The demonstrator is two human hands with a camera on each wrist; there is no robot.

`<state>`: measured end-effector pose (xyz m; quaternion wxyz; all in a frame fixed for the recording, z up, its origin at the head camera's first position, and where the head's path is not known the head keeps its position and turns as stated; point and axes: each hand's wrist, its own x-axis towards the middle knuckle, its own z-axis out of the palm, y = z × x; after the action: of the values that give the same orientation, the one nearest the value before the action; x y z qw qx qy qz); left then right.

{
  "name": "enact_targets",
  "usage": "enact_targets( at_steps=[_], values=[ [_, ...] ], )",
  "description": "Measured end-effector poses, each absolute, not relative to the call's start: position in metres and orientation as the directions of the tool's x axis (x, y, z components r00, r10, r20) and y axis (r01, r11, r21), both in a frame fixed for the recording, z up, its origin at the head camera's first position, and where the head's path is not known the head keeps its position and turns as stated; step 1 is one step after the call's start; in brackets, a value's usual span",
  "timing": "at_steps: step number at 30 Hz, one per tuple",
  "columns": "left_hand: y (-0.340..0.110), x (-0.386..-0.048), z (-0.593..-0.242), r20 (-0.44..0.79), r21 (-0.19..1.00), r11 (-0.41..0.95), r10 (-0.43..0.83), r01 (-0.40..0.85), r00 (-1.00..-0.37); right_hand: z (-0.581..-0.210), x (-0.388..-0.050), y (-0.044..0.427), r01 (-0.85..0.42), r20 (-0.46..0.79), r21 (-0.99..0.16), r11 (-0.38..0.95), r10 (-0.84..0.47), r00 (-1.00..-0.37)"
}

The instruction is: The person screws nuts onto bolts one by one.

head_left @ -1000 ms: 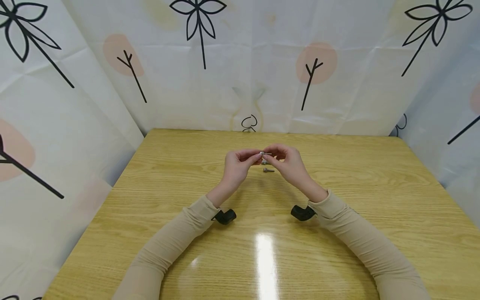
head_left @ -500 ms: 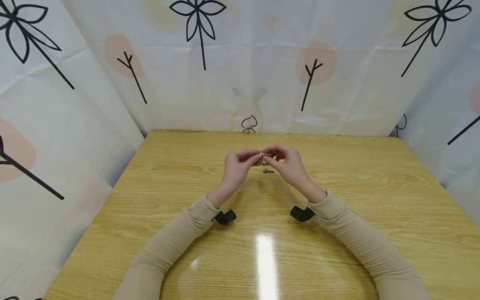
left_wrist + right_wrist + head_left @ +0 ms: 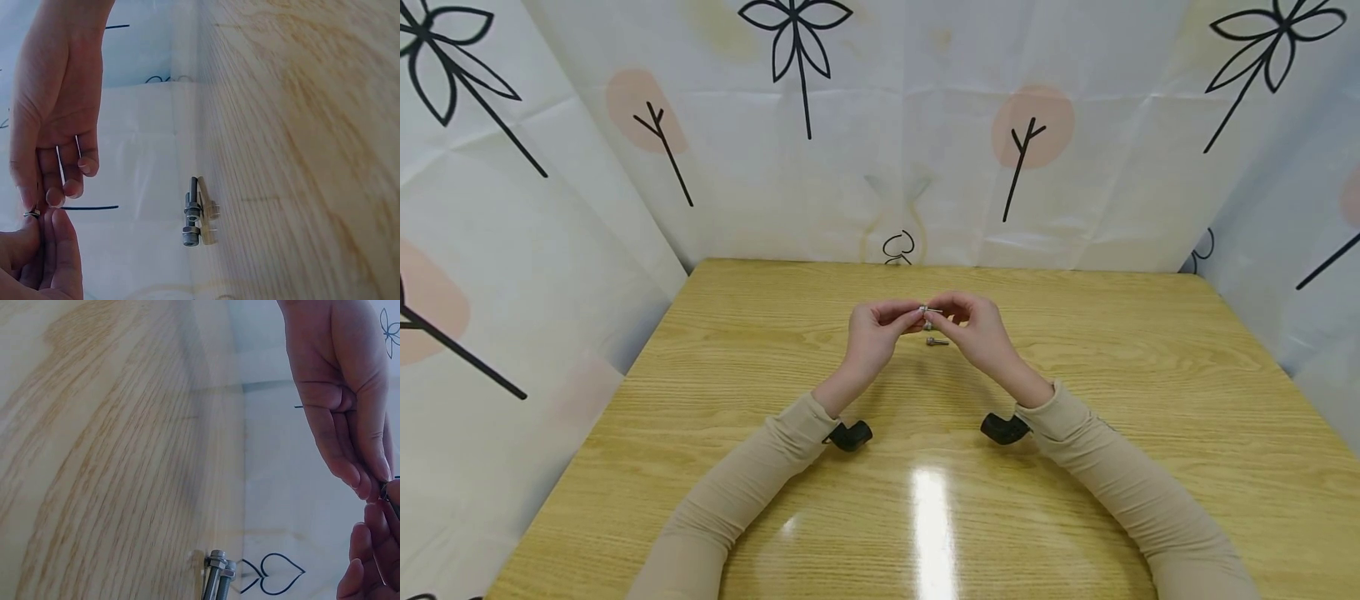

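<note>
A small metal bolt [image 3: 934, 310] with a nut [image 3: 31, 213] is held between my hands above the table. My left hand [image 3: 872, 335] pinches its head end with thumb and fingertips. On the other side my right hand [image 3: 983, 332] pinches it near the nut, and the thin shank points right. Fingertips hide part of both pieces. Below lie two more bolts: the nearer bolt [image 3: 937, 342] is fully visible, while the farther bolt [image 3: 928, 327] is partly covered by my fingers. In the left wrist view, each of these has a nut close under its head.
The wooden table [image 3: 760, 358] spreads around my hands. A patterned white curtain [image 3: 850, 192] stands along its back edge and sides. Beneath my sleeves, a black wrist device [image 3: 852, 435] shows at the left and another black device [image 3: 1004, 428] at the right.
Both hands stay almost in place on the bolt. The right fingers have dipped very slightly, and the two bolts on the table have not moved.
</note>
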<state>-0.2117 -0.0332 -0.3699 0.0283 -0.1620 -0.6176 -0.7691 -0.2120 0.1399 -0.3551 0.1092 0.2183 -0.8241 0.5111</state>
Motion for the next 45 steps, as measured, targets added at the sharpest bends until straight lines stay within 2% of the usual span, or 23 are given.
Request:
enact_targets(
  at_steps=[12, 17, 25, 30, 38, 42, 45],
  values=[
    [-0.032, -0.210, -0.370, 0.271, 0.942, -0.241, 0.139, 0.233, -0.953, -0.357, -0.210, 0.139, -0.509, 0.444, -0.792, 0.336, -0.254, -0.859],
    [-0.033, -0.211, -0.373, 0.239, 0.947, -0.257, 0.156, 0.194, -0.958, -0.358, -0.211, 0.143, -0.469, 0.400, -0.831, 0.299, -0.264, -0.878],
    [-0.034, -0.210, -0.372, 0.140, 0.966, -0.240, 0.189, 0.092, -0.972, -0.354, -0.210, 0.155, -0.281, 0.211, -0.932, 0.229, -0.289, -0.934],
    [-0.032, -0.210, -0.371, 0.038, 0.971, -0.237, 0.247, -0.022, -0.968, -0.354, -0.207, 0.164, -0.099, 0.053, -0.987, 0.129, -0.319, -0.946],
    [-0.027, -0.218, -0.377, -0.221, 0.947, -0.163, 0.287, -0.275, -0.932, -0.360, -0.211, 0.175, 0.238, -0.226, -0.971, 0.007, -0.348, -0.910],
    [-0.024, -0.223, -0.384, -0.315, 0.924, -0.122, 0.292, -0.362, -0.903, -0.367, -0.215, 0.178, 0.313, -0.294, -0.950, 0.009, -0.370, -0.881],
    [-0.022, -0.224, -0.388, -0.353, 0.913, -0.102, 0.286, -0.395, -0.891, -0.371, -0.217, 0.179, 0.333, -0.336, -0.940, 0.072, -0.368, -0.867]
  ],
)
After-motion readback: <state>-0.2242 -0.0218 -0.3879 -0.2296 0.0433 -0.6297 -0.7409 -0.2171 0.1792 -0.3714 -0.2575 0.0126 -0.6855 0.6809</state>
